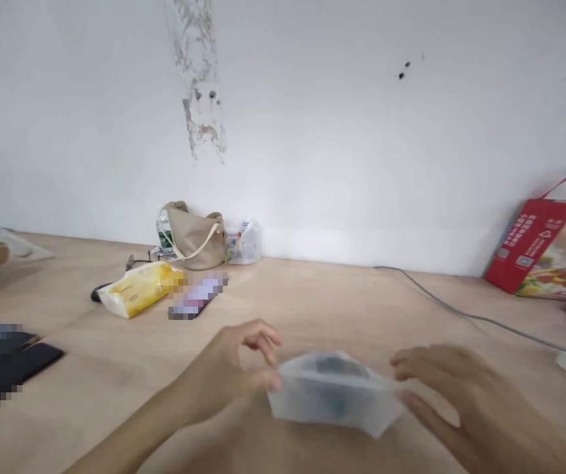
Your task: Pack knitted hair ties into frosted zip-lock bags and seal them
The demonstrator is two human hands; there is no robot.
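And here, low on the bare wooden table (303, 303), sits the centre of attention: a cloudy plastic bag (330, 401), right between the two hands, its long side facing us, something dark showing through it! Whether its lower edge rests on the wood or hangs just above it, I can't tell. The left hand (243, 365) is at the left end, fingers curled, thumb against the corner, only a narrow gap between; a pinch or just a touch, too blurred to call. Over on the right, the right hand (443, 388) has its fingers and thumb apart around the other corner, and the blur hides whether they grip there too.

Now, the feel of it: I'd judge this bag light and floppy, thin-walled, quick to crease, likely slick under dry fingertips. Not much to break in the plastic itself, though that dark thing inside, too hazy to name, could slide and tip the balance. Best hold, to my eye? Both upper corners, thumb on the near side, fingers behind, a gentle pull to keep the edge taut, and no squeezing at the middle where the contents sit
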